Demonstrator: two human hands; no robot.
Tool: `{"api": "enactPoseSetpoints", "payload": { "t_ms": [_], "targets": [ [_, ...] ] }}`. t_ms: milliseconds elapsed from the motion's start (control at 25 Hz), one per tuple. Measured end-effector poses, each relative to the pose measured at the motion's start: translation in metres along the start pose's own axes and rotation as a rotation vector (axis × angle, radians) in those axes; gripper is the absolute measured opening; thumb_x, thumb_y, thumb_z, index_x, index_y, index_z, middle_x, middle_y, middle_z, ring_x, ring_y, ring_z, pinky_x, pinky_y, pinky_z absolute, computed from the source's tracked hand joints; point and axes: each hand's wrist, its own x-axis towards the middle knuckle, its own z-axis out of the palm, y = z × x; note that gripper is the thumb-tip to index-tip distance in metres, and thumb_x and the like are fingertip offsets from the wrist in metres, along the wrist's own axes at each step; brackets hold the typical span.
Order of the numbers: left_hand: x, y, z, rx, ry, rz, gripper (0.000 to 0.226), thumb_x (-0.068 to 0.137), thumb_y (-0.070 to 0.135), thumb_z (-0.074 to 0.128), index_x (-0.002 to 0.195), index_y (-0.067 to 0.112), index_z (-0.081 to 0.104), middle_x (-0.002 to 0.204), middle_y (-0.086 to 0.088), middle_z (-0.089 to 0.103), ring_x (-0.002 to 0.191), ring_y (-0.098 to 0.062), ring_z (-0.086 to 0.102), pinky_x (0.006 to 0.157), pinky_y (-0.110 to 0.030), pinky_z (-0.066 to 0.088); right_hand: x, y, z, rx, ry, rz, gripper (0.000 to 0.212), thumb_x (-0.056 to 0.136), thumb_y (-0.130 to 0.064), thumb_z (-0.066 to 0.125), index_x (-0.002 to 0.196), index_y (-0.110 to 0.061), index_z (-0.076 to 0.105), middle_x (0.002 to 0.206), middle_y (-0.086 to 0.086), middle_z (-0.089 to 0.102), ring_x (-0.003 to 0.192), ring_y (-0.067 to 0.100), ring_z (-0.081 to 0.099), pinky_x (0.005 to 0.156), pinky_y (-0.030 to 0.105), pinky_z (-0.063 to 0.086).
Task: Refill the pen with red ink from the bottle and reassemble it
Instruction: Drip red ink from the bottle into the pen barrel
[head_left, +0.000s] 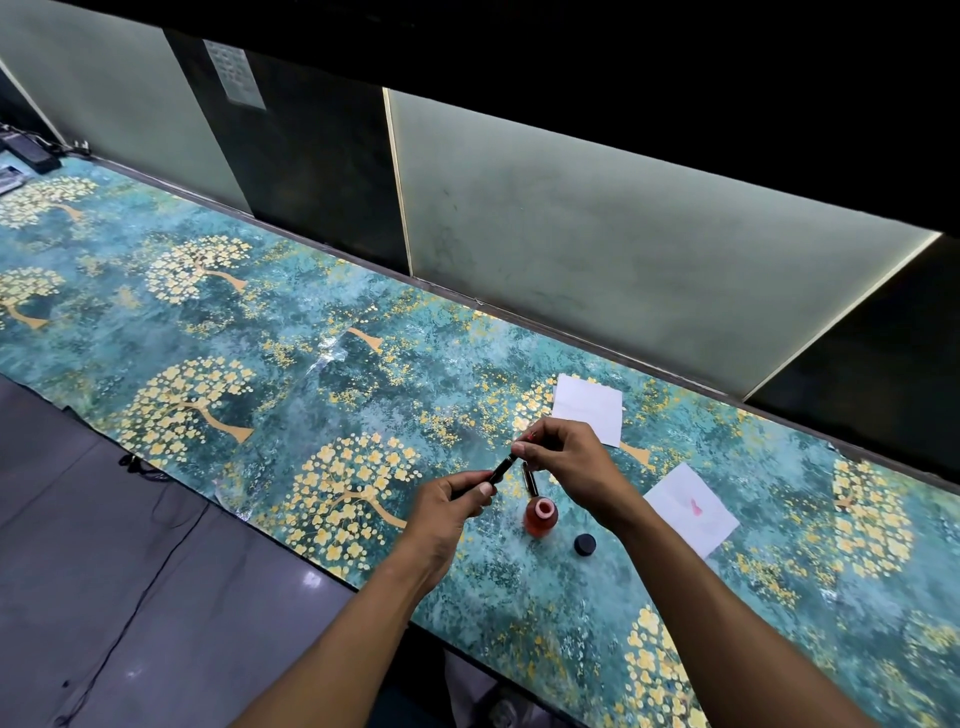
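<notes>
My left hand grips a black pen barrel that points up and right. My right hand pinches a small pen part with a red-stained tip right at the barrel's open end. Another black pen piece lies on the table just below my right hand. The open bottle of red ink stands upright in front of my hands, and its black cap lies to its right.
Two white paper sheets lie on the patterned teal table cover: a plain sheet behind my hands and a sheet with a red ink blot to the right. A glass partition runs along the far edge. The floor with cables lies to the left.
</notes>
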Motion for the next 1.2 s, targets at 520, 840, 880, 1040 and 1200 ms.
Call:
{"api": "enactPoseSetpoints", "payload": {
  "t_ms": [520,840,880,1040,1200],
  "targets": [
    [0.0074,-0.0006,0.0056,-0.124,-0.029,-0.001,0.019,0.091,-0.002,0.062,0.104,0.005,0.075,0.094,-0.008,0.075,0.076,-0.014,0.061,0.076,-0.027,0.047,0.0006,0.0019,-0.0005,0.137,-0.010,-0.016,0.003,0.089,-0.010,0.073,0.089,-0.012,0.075,0.096,0.023,0.073,0.080,0.013,0.064,0.076,0.028,0.053],
    [0.0063,-0.0001,0.0092,-0.109,-0.021,0.002,0.020,0.090,-0.004,0.063,0.107,0.002,0.074,0.095,-0.008,0.076,0.076,-0.009,0.066,0.078,-0.025,0.050,0.0024,0.0044,0.0028,0.123,0.085,0.002,0.025,0.082,-0.022,0.081,0.076,-0.007,0.062,0.070,0.007,0.057,0.064,0.011,0.050,0.062,0.025,0.044],
    [0.0068,-0.0005,0.0086,-0.107,-0.019,0.001,0.021,0.091,-0.003,0.063,0.108,0.001,0.073,0.095,-0.008,0.076,0.075,-0.009,0.066,0.077,-0.025,0.050,0.0021,0.0043,0.0025,0.125,0.078,0.007,0.023,0.083,-0.022,0.080,0.079,-0.006,0.064,0.073,0.006,0.060,0.066,0.012,0.053,0.064,0.026,0.047],
    [0.0076,-0.0015,0.0074,-0.117,-0.017,0.000,0.021,0.091,-0.003,0.063,0.108,0.000,0.073,0.090,-0.005,0.076,0.076,-0.011,0.063,0.076,-0.026,0.048,-0.0002,0.0037,-0.0005,0.138,-0.001,-0.007,0.015,0.089,-0.015,0.074,0.104,-0.011,0.075,0.090,0.003,0.074,0.083,0.013,0.067,0.077,0.029,0.054],
    [0.0058,-0.0023,0.0088,-0.125,-0.019,-0.012,0.019,0.090,-0.004,0.063,0.104,0.004,0.074,0.096,-0.008,0.076,0.082,-0.014,0.066,0.080,-0.027,0.051,0.0022,0.0037,0.0024,0.097,0.070,0.012,0.030,0.084,-0.019,0.079,0.086,0.008,0.066,0.074,0.011,0.064,0.069,0.014,0.057,0.065,0.025,0.050]
  ]
}}
